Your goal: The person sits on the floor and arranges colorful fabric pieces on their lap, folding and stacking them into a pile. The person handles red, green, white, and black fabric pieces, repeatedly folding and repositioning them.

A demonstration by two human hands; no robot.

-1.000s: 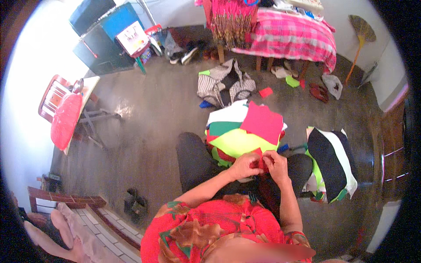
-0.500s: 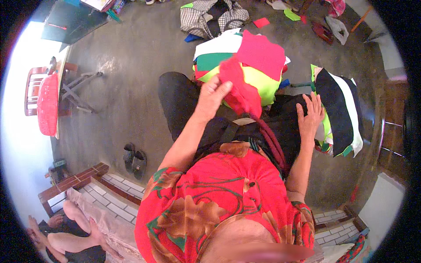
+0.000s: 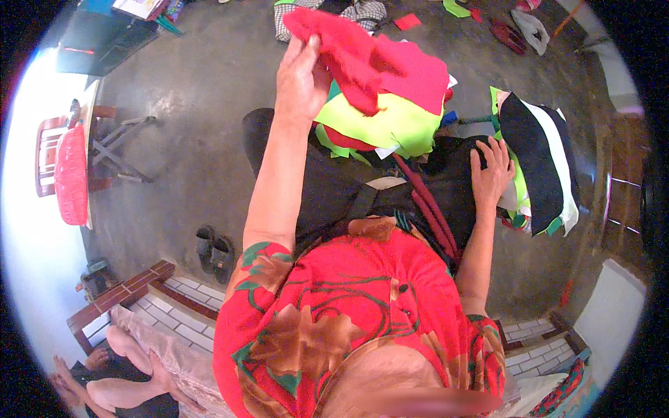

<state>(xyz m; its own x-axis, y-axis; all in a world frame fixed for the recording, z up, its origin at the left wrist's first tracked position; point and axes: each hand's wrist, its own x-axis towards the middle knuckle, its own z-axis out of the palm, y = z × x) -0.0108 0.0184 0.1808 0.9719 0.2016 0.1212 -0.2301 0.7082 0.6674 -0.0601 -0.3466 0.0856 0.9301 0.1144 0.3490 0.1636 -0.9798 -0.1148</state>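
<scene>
Black trousers [image 3: 454,171], knees apart. Cloth stack [image 3: 535,164] beside right knee. Lime cloth [image 3: 390,127] between knees. Red cloth [image 3: 345,45] held over lime cloth's upper left, pinched in left hand's [image 3: 301,83] grip. Right hand [image 3: 492,174] on right knee, grip loosely spread.

Before the seated person [image 3: 348,299], a cloth stack [image 3: 397,125]; over its left part, a cloth piece [image 3: 348,52] held in the left hand [image 3: 301,83]. On the right thigh [image 3: 453,171], the right hand [image 3: 492,171], just beside a second stack [image 3: 533,164] to the right. Far left, a chair [image 3: 47,157]; nearer, leftward, a pair of sandals [image 3: 205,247] on the floor [image 3: 178,202]. Beyond the second stack, a bag [image 3: 532,31].
</scene>
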